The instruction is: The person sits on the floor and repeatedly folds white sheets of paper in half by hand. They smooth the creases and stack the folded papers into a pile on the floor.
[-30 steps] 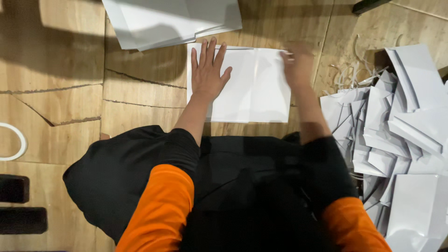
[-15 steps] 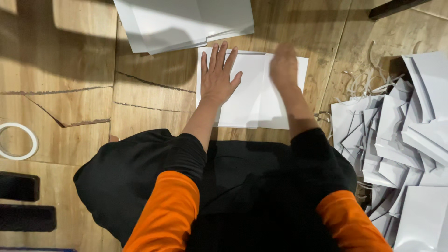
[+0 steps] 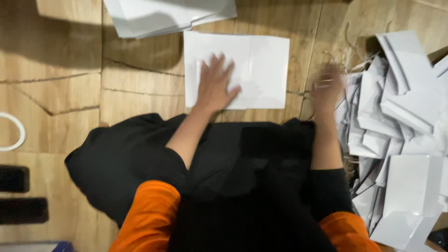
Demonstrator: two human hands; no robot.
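Note:
A white folded sheet of paper (image 3: 261, 65) lies flat on the wooden floor in front of my knees. My left hand (image 3: 214, 84) presses flat on its left half with fingers spread. My right hand (image 3: 326, 88) is off the sheet, blurred, at the left edge of a heap of folded white paper pieces (image 3: 401, 130). Whether it holds anything cannot be told. My legs are covered by black cloth (image 3: 140, 158), and my sleeves are orange.
A stack of flat white sheets (image 3: 163, 14) lies at the top, beyond the folded sheet. A white ring (image 3: 11, 133) rests at the far left, with two dark blocks (image 3: 18, 196) below it. Tan wooden boards (image 3: 65, 84) form the floor.
My right hand has left the white sheet and swung right to the heap of folded pieces. My left hand stays pressed on the sheet.

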